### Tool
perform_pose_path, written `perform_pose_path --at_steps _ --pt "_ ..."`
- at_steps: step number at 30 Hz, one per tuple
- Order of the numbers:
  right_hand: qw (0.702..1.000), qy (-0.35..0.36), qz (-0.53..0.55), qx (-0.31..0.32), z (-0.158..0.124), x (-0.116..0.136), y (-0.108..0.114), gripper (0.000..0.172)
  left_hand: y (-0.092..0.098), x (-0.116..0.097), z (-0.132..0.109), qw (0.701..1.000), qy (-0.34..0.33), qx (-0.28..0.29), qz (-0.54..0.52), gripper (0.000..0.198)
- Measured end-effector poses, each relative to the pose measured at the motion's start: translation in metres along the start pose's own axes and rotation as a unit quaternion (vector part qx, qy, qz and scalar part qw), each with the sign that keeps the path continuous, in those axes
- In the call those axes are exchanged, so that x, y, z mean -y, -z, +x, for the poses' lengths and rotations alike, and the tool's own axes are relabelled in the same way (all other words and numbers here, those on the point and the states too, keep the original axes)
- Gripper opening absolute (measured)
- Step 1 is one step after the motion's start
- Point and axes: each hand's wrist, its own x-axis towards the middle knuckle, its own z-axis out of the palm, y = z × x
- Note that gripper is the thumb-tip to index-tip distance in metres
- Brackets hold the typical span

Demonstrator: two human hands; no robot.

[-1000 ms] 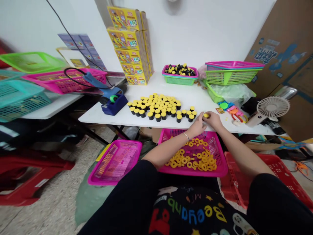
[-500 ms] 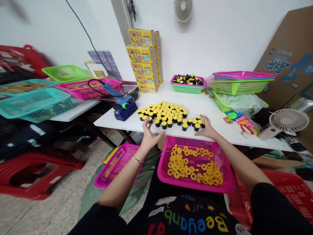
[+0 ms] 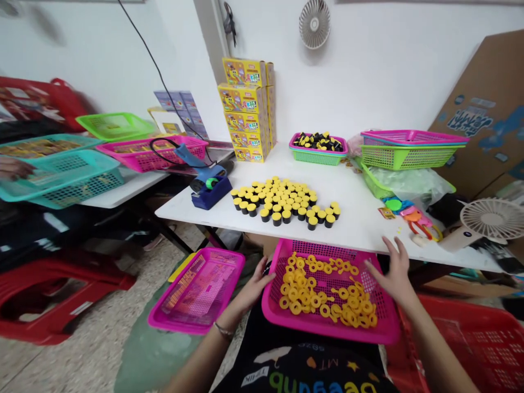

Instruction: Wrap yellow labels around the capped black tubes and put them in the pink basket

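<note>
A pink basket [image 3: 286, 322] with several yellow rings [image 3: 327, 292] rests on my lap below the table edge. My left hand [image 3: 256, 284] is open at the basket's left rim. My right hand [image 3: 391, 273] is open with fingers spread at its right rim. Neither hand holds anything. On the white table [image 3: 360, 218] stands a cluster of several black cylinders with yellow caps [image 3: 284, 202], beyond both hands.
An empty pink basket [image 3: 198, 289] lies on the floor at left, a red crate [image 3: 483, 344] at right. The table carries a blue tool holder [image 3: 210, 191], yellow boxes [image 3: 248, 109], a basket of parts [image 3: 318, 147], stacked baskets [image 3: 409, 150] and a small fan [image 3: 485, 221]. Another person's hand [image 3: 12, 168] is far left.
Both hands came back from the table's cylinders down to the sides of the pink basket on my lap. The view shifted upward and left.
</note>
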Motion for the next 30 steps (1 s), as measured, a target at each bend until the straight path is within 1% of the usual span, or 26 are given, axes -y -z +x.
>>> perform_pose_path --at_steps 1,2,3,4,5,7,8,9,11,12,14,15,17,18,20,21,23,24,25,26,27,28,29,30 --pt "0.998 -0.049 0.029 -0.013 -0.024 -0.008 0.007 0.093 -0.005 0.0 -0.009 0.996 0.045 0.037 -0.062 0.078" --pt "0.991 -0.106 0.083 0.01 -0.045 -0.014 0.012 0.094 -0.012 -0.003 -0.016 0.986 0.09 0.066 -0.124 0.075" --pt "0.972 -0.175 0.145 0.063 -0.064 -0.016 0.016 0.092 -0.019 -0.008 -0.023 0.97 0.133 0.086 -0.184 0.073" --pt "0.942 -0.248 0.2 0.1 -0.079 -0.015 0.02 0.088 -0.026 -0.015 -0.028 0.952 0.172 0.097 -0.236 0.072" --pt "0.905 -0.317 0.256 0.126 -0.09 -0.013 0.025 0.087 -0.033 -0.022 -0.033 0.934 0.203 0.102 -0.275 0.071" --pt "0.832 -0.393 0.377 0.101 -0.1 -0.006 0.04 0.086 -0.045 -0.035 -0.04 0.909 0.241 0.118 -0.32 0.068" --pt "0.801 -0.422 0.418 0.081 -0.101 -0.003 0.05 0.084 -0.05 -0.04 -0.044 0.899 0.254 0.135 -0.329 0.066" --pt "0.775 -0.446 0.443 0.068 -0.1 -0.002 0.062 0.083 -0.056 -0.044 -0.047 0.891 0.265 0.16 -0.333 0.065" --pt "0.74 -0.48 0.469 0.049 -0.097 -0.002 0.09 0.081 -0.065 -0.048 -0.054 0.873 0.283 0.218 -0.332 0.064" --pt "0.73 -0.484 0.48 0.032 -0.096 -0.003 0.104 0.08 -0.069 -0.05 -0.057 0.866 0.287 0.247 -0.326 0.062" --pt "0.721 -0.474 0.505 0.004 -0.096 -0.004 0.134 0.081 -0.075 -0.056 -0.064 0.862 0.28 0.296 -0.303 0.056" --pt "0.722 -0.463 0.514 -0.003 -0.098 -0.002 0.149 0.082 -0.078 -0.061 -0.067 0.861 0.27 0.32 -0.287 0.052" --pt "0.737 -0.439 0.514 -0.017 -0.102 0.008 0.177 0.081 -0.08 -0.079 -0.074 0.859 0.236 0.374 -0.259 0.046" --pt "0.749 -0.423 0.508 -0.033 -0.104 0.015 0.189 0.078 -0.08 -0.09 -0.078 0.856 0.214 0.398 -0.251 0.044" --pt "0.774 -0.388 0.493 -0.092 -0.108 0.031 0.21 0.072 -0.079 -0.119 -0.086 0.856 0.175 0.42 -0.246 0.045" --pt "0.78 -0.373 0.485 -0.134 -0.109 0.038 0.217 0.069 -0.077 -0.134 -0.089 0.859 0.163 0.415 -0.249 0.045" --pt "0.781 -0.363 0.471 -0.193 -0.108 0.047 0.226 0.059 -0.072 -0.165 -0.092 0.872 0.152 0.385 -0.261 0.044" --pt "0.78 -0.358 0.465 -0.216 -0.106 0.047 0.227 0.053 -0.069 -0.18 -0.092 0.88 0.148 0.364 -0.266 0.043" --pt "0.78 -0.35 0.467 -0.225 -0.104 0.045 0.226 0.046 -0.065 -0.195 -0.09 0.888 0.142 0.344 -0.27 0.042" --pt "0.782 -0.339 0.475 -0.219 -0.101 0.04 0.223 0.041 -0.062 -0.209 -0.088 0.898 0.135 0.319 -0.27 0.042" --pt "0.786 -0.324 0.492 -0.189 -0.097 0.035 0.218 0.037 -0.059 -0.223 -0.084 0.911 0.123 0.29 -0.266 0.042" --pt "0.788 -0.312 0.514 -0.135 -0.094 0.029 0.211 0.037 -0.056 -0.238 -0.079 0.925 0.104 0.256 -0.26 0.042" --pt "0.789 -0.31 0.524 -0.081 -0.091 0.023 0.204 0.041 -0.055 -0.254 -0.075 0.939 0.078 0.219 -0.253 0.043" --pt "0.789 -0.315 0.526 -0.04 -0.087 0.018 0.197 0.044 -0.055 -0.27 -0.07 0.951 0.046 0.185 -0.245 0.045"
